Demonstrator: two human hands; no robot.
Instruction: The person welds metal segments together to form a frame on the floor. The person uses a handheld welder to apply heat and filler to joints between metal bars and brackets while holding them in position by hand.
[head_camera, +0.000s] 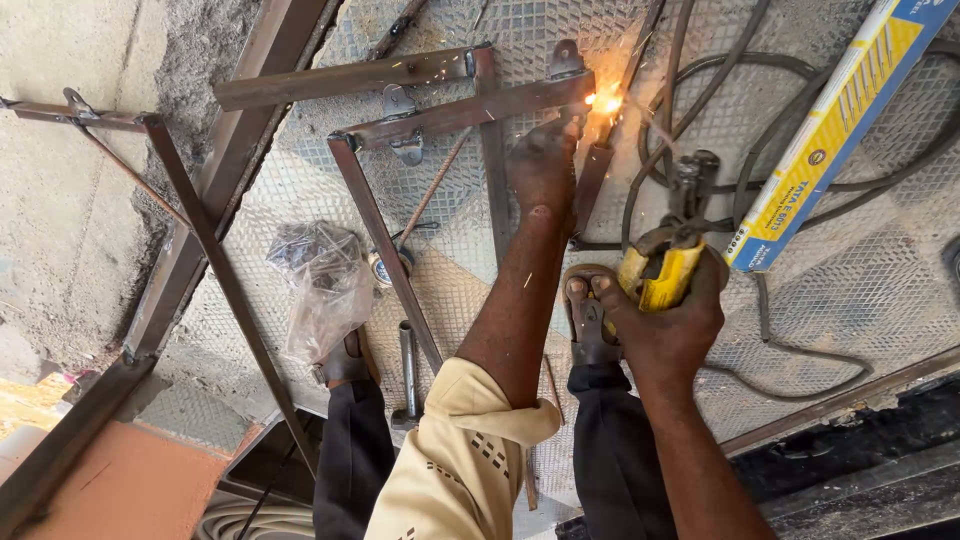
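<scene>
Steel frame (440, 118) of angle bars lies flat on the checkered metal plate (860, 280), and everything I name here sits relative to it. Its long top bar runs from low left to high right, the right end pointing up toward the weld spot (603, 100), where sparks fly and the glow is bright. Two hinges (400, 105) already sit along that bar and a side bar hangs down from its left end toward my feet, so I judge the frame mostly tacked together, with this right-end joint in work now and any further joints beyond what I can tell. A yellow and blue electrode box (835, 125) lies well right of the frame, slanting the same way, with black cables (740, 130) looping between them. My right hand (668, 325) is below and right of the joint, closed in a fist around the yellow electrode holder (665, 265), whose jaws point up toward the sparks. My left hand (543, 165) rests just below the joint, fingers curled against the bar's right end. A crumpled plastic bag (325, 280) lies left of the side bar.
</scene>
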